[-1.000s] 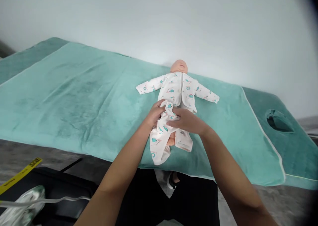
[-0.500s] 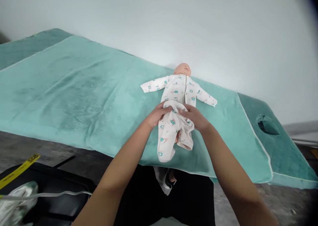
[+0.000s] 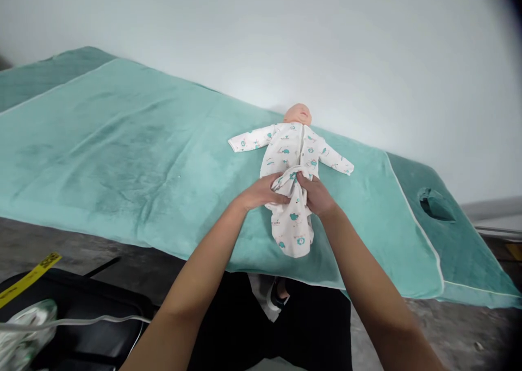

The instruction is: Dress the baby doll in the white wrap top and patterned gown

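A baby doll (image 3: 298, 113) lies on its back on the green bed cover, head toward the wall and both sleeves spread. It wears a white printed baby top (image 3: 284, 149) with a front opening. Over its lower body are matching white baby pants (image 3: 292, 227), bunched near the waist. My left hand (image 3: 265, 192) is closed on the left side of the pants' waist, thumb on top. Opposite it, my right hand (image 3: 318, 193) pinches the waistband's right side. The doll's legs are hidden under the cloth.
The green bed cover (image 3: 122, 142) spreads over a long bed against a white wall (image 3: 285, 39). A face hole (image 3: 437, 205) is at the bed's right end. At lower left, a black chair (image 3: 93, 316) holds a clear plastic bag (image 3: 30, 333), with a white cable (image 3: 98, 319) crossing it.
Both hands have shifted their hold on the pants' waist. The pants' legs have come together and swung to the right, and the bit of doll leg seen before is covered.
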A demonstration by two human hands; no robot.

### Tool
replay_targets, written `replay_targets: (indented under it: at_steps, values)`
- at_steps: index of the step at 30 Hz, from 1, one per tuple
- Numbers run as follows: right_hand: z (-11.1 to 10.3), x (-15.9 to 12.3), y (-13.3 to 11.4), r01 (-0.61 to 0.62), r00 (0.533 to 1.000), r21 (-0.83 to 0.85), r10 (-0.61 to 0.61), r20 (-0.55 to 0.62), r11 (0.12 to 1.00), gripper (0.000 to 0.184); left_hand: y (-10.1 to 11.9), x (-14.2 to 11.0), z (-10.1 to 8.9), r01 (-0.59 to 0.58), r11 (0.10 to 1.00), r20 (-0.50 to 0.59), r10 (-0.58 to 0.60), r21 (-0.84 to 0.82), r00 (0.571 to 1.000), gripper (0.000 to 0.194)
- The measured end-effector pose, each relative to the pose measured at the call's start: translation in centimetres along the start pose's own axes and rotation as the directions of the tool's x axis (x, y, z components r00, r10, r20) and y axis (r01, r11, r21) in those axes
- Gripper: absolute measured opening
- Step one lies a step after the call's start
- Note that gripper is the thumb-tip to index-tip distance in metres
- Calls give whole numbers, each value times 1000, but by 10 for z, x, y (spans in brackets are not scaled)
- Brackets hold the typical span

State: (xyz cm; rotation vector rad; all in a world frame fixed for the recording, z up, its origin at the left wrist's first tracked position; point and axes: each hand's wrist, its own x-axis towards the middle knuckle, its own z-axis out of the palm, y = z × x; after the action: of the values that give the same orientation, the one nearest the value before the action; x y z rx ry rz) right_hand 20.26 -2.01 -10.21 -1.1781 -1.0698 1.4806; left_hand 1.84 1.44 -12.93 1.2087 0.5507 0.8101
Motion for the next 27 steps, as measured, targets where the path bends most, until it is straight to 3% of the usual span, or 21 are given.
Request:
replay_targets:
  at_steps: [3, 5, 8, 10, 13, 16, 19, 21, 23, 27]
  values:
    - [4, -4, -4, 30, 994, -147, -15, 105, 989, 40, -6, 3, 1, -83, 974, -149, 52, -211, 987, 47]
    - [6, -7, -10, 24, 978, -309, 41, 203, 951, 36, -11, 5, 0, -144, 928, -225, 68, -345, 972, 40]
    - [7, -11, -22, 14, 909, -507, 201, 366, 862, 34, -16, 7, 0, -173, 879, -266, 55, -444, 963, 38]
    - [5, -12, -23, 2, 872, -515, 251, 420, 857, 38, -18, 8, 1, -159, 878, -273, 33, -452, 961, 43]
    - [-1, -13, -12, -48, 920, -314, 164, 355, 948, 41, -18, 8, 3, -108, 916, -250, 9, -386, 968, 50]
    - [-6, -14, 1, -10, 985, -46, 18, 173, 999, 41, -12, 5, 4, -26, 964, -98, 1, -264, 995, 57]
    - [-3, -16, 3, 20, 998, 0, -20, 62, 1000, 42, -5, -1, 5, 22, 996, 46, -18, -89, 999, 57]
    - [2, -17, -1, 32, 999, -57, -30, 35, 998, 44, -5, -4, 6, 24, 999, 22, -24, -33, 999, 52]
    - [5, -17, -4, 45, 998, -129, -39, 52, 991, 44, -9, -5, 7, -16, 995, -72, 9, -102, 997, 46]
    - [4, -17, -11, 44, 967, -347, 48, 252, 937, 43, -19, -6, 8, -141, 943, -263, 61, -300, 963, 39]
